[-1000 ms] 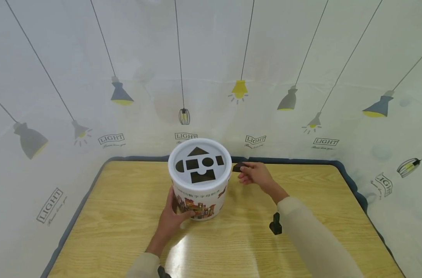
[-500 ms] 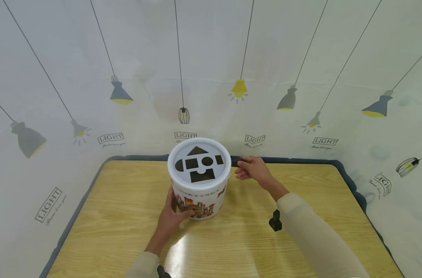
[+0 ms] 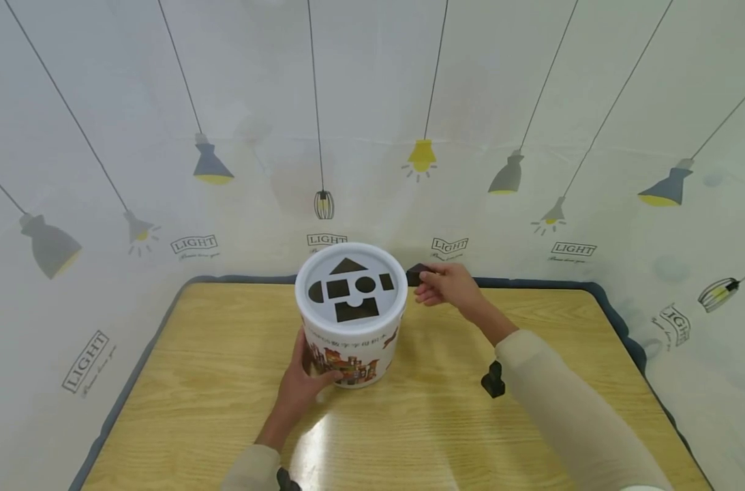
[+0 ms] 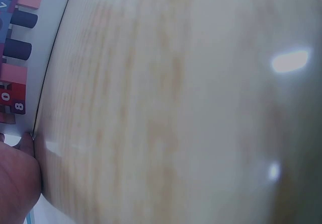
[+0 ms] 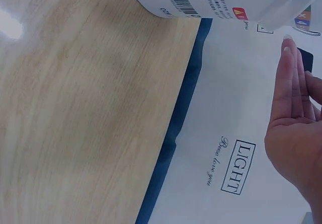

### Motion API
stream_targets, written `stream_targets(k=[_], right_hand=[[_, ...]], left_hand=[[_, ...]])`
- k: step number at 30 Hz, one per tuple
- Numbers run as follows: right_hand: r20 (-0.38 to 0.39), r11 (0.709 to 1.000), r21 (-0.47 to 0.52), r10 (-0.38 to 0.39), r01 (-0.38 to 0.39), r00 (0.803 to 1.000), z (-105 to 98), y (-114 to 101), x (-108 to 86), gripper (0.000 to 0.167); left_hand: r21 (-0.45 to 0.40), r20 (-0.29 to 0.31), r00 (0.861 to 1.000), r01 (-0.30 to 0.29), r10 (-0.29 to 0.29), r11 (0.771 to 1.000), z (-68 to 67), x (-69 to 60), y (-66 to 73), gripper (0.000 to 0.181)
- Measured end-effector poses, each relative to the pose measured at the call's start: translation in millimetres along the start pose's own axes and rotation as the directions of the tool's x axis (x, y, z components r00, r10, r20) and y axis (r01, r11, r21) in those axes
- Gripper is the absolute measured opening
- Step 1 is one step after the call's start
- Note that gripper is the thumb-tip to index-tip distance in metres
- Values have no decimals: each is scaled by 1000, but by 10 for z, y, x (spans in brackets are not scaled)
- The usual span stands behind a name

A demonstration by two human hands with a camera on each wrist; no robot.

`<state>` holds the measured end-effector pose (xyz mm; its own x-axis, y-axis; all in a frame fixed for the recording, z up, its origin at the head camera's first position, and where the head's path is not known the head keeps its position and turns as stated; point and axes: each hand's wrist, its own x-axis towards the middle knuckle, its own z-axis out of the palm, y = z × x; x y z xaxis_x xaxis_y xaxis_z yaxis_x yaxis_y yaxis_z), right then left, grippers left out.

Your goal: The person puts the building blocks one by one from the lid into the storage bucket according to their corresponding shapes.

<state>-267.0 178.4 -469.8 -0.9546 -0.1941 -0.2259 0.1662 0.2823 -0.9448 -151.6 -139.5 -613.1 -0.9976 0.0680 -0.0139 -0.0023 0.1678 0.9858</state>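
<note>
A white round bucket (image 3: 347, 358) with printed block pictures stands upright on the table. Its white lid (image 3: 323, 317) has dark cut-outs: a triangle, a square, a circle, a half circle, a small rectangle and a notched rectangle. My left hand (image 3: 300, 389) grips the bucket low on its left side, thumb across the front. Just right of the lid's rim, my right hand (image 3: 454, 290) pinches a small dark block (image 3: 416, 274) between thumb and fingers. In the right wrist view the block (image 5: 306, 59) is mostly hidden by the hand (image 5: 297, 118); its full shape cannot be made out.
The wood-grain table (image 3: 213, 368) has a dark blue edging (image 3: 531, 283) at the back. Behind it hangs a pale sheet (image 3: 372, 102) printed with lamps and the word LIGHT. A black wrist mount (image 3: 493, 380) sits at the right sleeve.
My right hand has risen slightly beside the lid's right rim and turned the dark block, which shows more of itself now. The left hand and bucket have not visibly moved.
</note>
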Motion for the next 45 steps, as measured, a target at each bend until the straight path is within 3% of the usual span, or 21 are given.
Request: stream_targets(k=[6,18,25,45], right_hand=[[2,1000,4,-18,18,1000,-1,-113,-46,41],[7,998,-37,-53,53,999,-26,-269,-124,48],[16,997,-19,-79,79,997,20,-370,-138,51],[-9,989,-21,-146,146,989,-9,-496,-187,55]], left_hand=[[0,-1,1000,-2,2,1000,3,1,1,114],[-11,9,1000,-19,19,1000,27,0,-27,114],[0,11,1000,-20,20,1000,12,-17,30,113],[8,1,1000,-27,27,1000,-5,29,-66,115]])
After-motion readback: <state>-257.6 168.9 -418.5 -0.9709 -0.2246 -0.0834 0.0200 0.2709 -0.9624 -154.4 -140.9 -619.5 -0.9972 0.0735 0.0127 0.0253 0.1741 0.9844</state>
